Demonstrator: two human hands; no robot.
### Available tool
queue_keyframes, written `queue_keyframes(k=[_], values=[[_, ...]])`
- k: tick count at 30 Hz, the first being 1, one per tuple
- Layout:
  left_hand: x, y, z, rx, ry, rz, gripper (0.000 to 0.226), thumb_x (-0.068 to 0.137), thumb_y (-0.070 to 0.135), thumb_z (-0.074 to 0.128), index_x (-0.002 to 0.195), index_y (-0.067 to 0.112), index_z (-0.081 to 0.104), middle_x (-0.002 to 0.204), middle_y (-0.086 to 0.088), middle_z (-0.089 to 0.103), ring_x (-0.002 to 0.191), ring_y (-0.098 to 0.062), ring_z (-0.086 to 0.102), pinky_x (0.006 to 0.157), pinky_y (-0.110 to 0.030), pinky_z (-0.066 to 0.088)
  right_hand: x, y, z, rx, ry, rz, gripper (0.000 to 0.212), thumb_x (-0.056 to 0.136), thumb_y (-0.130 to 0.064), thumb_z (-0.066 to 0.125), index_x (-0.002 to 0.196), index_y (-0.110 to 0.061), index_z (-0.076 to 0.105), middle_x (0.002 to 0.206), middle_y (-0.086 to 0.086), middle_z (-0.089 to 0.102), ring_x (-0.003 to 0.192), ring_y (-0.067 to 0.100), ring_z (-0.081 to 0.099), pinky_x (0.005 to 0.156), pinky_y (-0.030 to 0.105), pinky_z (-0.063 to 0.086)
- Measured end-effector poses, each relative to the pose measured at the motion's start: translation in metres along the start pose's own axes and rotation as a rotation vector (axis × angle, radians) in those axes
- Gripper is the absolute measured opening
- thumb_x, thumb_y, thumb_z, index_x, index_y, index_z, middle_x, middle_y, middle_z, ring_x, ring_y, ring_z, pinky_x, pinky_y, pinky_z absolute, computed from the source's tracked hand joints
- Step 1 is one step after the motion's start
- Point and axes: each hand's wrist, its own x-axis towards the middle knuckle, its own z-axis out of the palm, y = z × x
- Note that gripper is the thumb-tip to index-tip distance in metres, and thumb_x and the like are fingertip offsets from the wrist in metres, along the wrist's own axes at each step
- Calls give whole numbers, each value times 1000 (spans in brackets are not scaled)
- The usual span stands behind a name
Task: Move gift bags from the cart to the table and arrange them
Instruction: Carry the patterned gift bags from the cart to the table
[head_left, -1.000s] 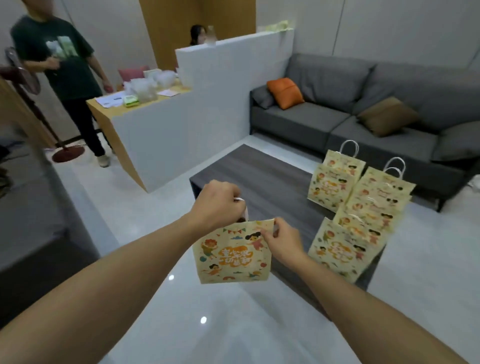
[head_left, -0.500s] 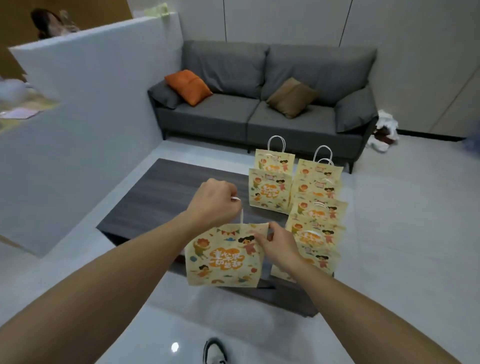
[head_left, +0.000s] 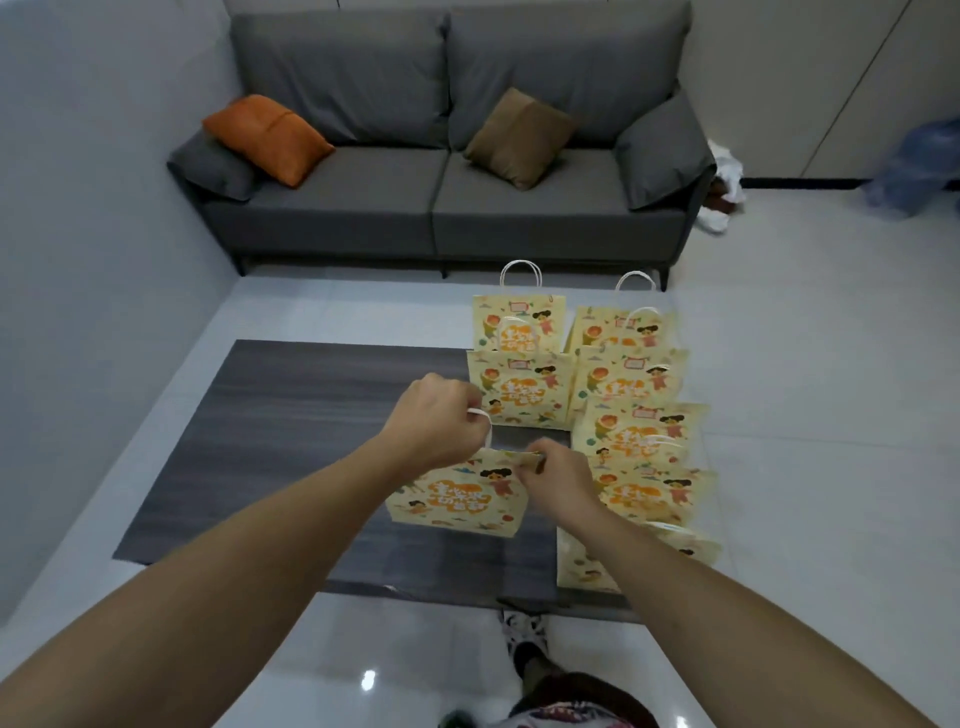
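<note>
Facing gift bag (head_left: 457, 499), upright

Held gift bag (head_left: 457, 496) now over table (head_left: 291, 415)

A yellow cartoon-print gift bag (head_left: 457, 499) hangs upright over the dark table (head_left: 291, 415), left of the standing bags (head_left: 634, 384).

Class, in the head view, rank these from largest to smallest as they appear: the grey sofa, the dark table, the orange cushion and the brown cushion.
1. grey sofa
2. dark table, though it sits nearer the camera and arms cover part of it, so the top two are unsure
3. orange cushion and brown cushion: they look alike in size, so no ranking
</note>
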Motion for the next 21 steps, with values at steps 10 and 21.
queue_keyframes(k=[10, 21], values=[[120, -27, 62, -17, -196, -17, 25, 86, 32, 53, 67, 15, 57, 63, -1, 59, 59, -21, 53, 54, -35, 46, 129, 22, -12, -117, -97, 49, 17, 95, -22, 59, 103, -20, 73, 98, 3, 71, 96, 25, 64, 73, 30, 48], [188, -38, 121, -106, -331, -41, 19, 92, 34, 55, 76, 26, 49, 81, -5, 66, 73, -25, 58, 60, -35, 43, 194, 53, 1, -175, -13, 168, 25, 100, -18, 56, 122, -19, 69, 111, 7, 71, 103, 27, 63, 85, 34, 52]])
